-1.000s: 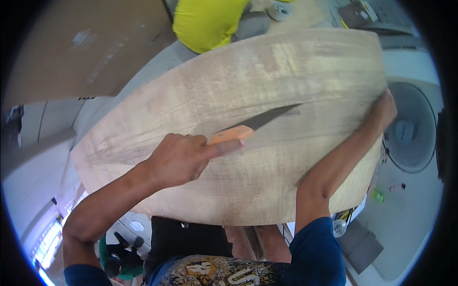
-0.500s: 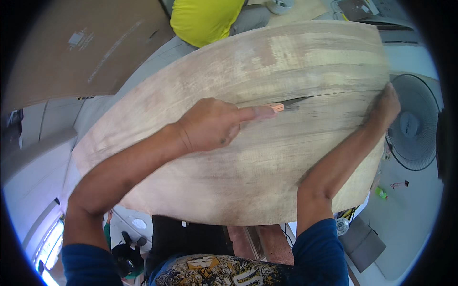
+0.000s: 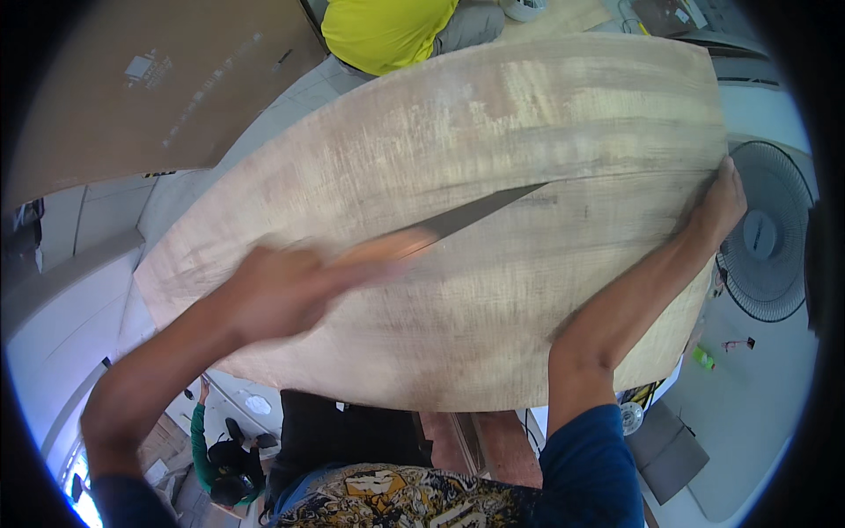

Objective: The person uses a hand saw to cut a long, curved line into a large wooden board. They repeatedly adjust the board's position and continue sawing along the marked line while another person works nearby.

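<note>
Wearing a dark patterned shirt (image 3: 378, 497) with blue sleeves (image 3: 590, 462), the person has both bare forearms stretched out over a large wooden sheet (image 3: 440, 352), pale and streaked with grey, its far edge curved and its left end narrowing to a blunt corner. The left hand (image 3: 282, 290), blurred, is over the left half of the sheet, its fingers closed around the orange handle (image 3: 400, 246) of a handsaw (image 3: 475, 214), with one digit stretched forward along the grip. From there the grey blade slants away to the right, its visible part tapering to the point where it meets the wood near the middle of the sheet. A thin dark line runs on from about that point toward the right edge, ending close to the right hand (image 3: 723, 207). That hand is against the right edge, its fingers bent at the rim; their tips are hidden, so I cannot tell how firmly they clasp it. Just beyond the right hand is a round fan (image 3: 764, 233) with a wire guard. On the other side of the sheet, near its curved edge, is a co-worker in a bright yellow top (image 3: 383, 35) and grey trousers (image 3: 466, 28), with a big brown cardboard panel (image 3: 167, 88) filling the upper left, well apart from both hands.
</note>
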{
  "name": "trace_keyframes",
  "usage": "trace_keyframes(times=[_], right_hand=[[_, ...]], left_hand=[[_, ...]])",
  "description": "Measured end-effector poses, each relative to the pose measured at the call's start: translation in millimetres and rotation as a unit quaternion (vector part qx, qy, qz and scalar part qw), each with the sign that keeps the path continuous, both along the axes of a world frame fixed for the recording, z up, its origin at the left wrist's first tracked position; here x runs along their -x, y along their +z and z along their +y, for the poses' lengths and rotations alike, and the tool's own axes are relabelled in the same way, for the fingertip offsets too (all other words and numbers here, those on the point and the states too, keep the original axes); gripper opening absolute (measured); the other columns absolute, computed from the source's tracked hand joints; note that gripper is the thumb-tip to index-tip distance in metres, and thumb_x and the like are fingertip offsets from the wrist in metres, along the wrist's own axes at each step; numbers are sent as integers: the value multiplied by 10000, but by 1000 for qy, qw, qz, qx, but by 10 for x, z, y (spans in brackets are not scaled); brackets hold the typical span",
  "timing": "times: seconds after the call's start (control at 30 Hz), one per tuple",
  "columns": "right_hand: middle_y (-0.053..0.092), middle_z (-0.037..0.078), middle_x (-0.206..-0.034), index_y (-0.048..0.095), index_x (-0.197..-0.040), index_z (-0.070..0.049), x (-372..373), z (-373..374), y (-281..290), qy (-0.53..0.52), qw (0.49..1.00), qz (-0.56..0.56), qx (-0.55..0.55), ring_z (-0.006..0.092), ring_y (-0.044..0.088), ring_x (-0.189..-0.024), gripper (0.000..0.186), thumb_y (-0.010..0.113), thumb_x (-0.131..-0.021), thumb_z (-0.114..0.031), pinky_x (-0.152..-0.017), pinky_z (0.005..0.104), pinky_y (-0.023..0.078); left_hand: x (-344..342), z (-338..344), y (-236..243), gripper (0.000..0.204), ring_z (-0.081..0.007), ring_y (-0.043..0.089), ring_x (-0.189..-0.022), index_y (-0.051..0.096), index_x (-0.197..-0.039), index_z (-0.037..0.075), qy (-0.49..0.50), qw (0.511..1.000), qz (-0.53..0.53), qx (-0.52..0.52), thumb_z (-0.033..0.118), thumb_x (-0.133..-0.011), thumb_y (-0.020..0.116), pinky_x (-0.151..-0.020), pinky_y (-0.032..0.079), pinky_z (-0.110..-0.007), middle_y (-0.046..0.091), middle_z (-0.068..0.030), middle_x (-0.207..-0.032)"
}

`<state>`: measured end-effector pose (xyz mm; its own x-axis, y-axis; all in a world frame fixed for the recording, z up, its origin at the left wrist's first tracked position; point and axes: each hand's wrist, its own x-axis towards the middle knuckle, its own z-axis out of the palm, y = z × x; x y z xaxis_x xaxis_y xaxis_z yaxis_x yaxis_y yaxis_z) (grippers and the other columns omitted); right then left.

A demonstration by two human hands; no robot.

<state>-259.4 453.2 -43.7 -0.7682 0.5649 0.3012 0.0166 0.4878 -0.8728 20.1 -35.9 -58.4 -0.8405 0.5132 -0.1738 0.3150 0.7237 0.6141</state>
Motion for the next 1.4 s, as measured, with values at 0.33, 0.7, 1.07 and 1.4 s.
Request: trace_keyframes(times=[0.33,0.7,1.07,1.4], right_hand=[[742,172,-1216,682,-1287,104,19,22,46,-14,997,-11,-71,204,679,-1076,417,633,-1018,-211,-974,309,495],[751,184,-1185,695,-1272,97,19,-41,27,-14,981,-68,-183,227,687,-1091,396,649,-1009,-195,-994,320,494],[738,182,-1228,699,-1267,91,-45,-68,64,-21,999,-21,-39,240,685,-1106,384,653,-1003,-184,-1008,330,492],[719,110,-1321,755,-1284,-213,99,708,-67,-85,866,-111,-480,327,631,-1275,502,523,-934,-489,-1088,540,396]], left_hand=[[-436,-652,634,814,-199,592,-520,543,-1490,397,18,997,-76,8,22,-786,707,-502,490,-377,574,-25,-610],[76,65,-341,800,-227,622,-553,563,-1486,330,20,993,-8,-119,-28,-778,663,-539,530,-373,601,-29,-658],[-415,-588,716,792,-198,650,-598,513,-1504,389,18,990,-132,43,44,-808,669,-524,519,-377,637,-28,-690],[-53,266,113,697,-292,611,-619,538,-1505,247,24,994,-41,-101,-35,-873,619,-604,528,-384,601,-105,-733]])
